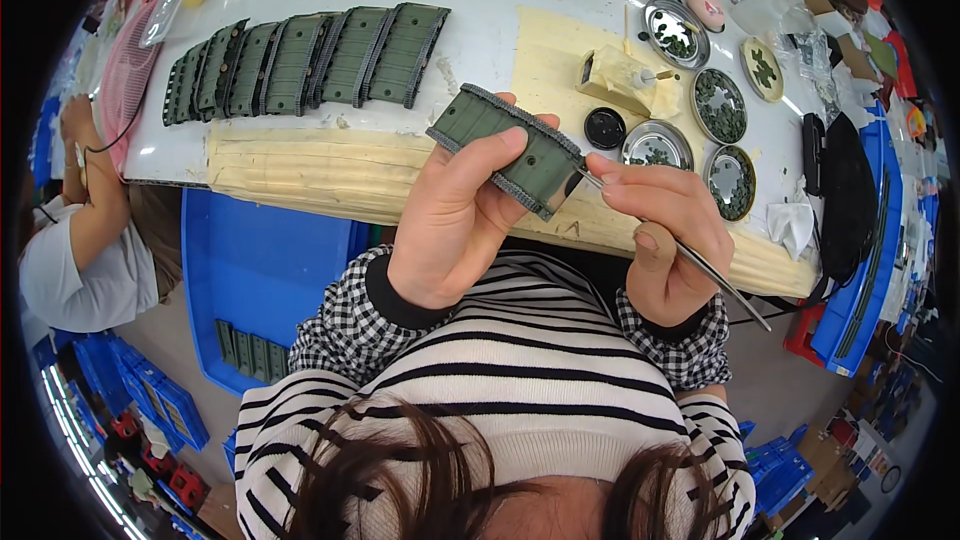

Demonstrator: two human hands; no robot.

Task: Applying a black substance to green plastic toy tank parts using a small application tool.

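My left hand [450,210] grips a green curved plastic model part [485,128] with grey ridged edges and small round holes, its thumb pressed on the upper face. A brown and black patch shows at the part's right end. Between the fingers of my right hand [670,230] is a slim pair of metal tweezers [722,280], the tip against that right end. Whether the tips hold a tiny piece is too small to tell. Dishes of small dark green pieces [718,105] stand beyond my right hand, with a round black pot [604,128] near its fingertips.
A row of similar green parts [340,55] lies on the white table [470,35], another row farther back. A masking-taped block [615,80] stands among the dishes. Below the table's padded edge [300,168] is a blue bin [265,270]. Another person's arm [100,195] is at left.
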